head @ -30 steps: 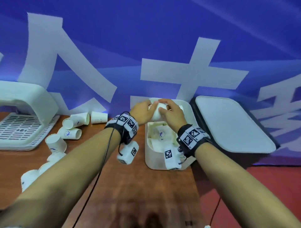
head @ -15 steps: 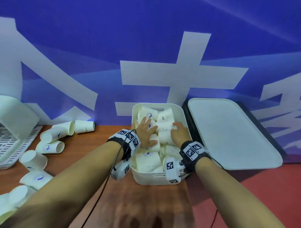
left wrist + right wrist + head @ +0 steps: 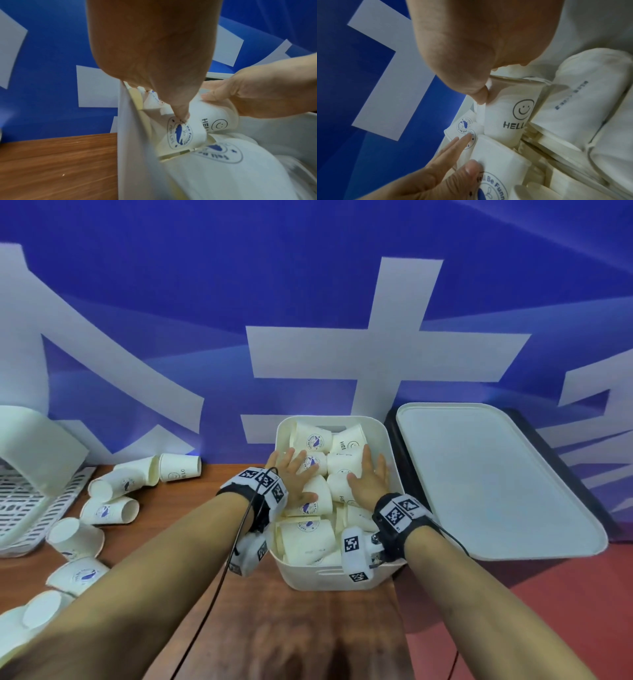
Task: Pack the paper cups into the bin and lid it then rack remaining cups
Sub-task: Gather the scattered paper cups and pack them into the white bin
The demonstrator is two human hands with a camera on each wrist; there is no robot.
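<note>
The white bin stands on the wooden table against the blue backdrop, packed with paper cups lying on their sides. My left hand lies flat on the cups at the bin's left side, fingers spread. Its thumb touches a cup with a blue logo. My right hand presses flat on the cups at the right, over a cup printed HELLO. Neither hand grips anything. The white lid lies flat just right of the bin.
Several loose paper cups lie scattered on the table to the left. A white slotted rack with a curved cover sits at the far left. The lid rests on a dark tray.
One second ago both hands held a cup over the bin's far end. They have since come down and spread flat on the packed cups. The head view has tilted lower.
</note>
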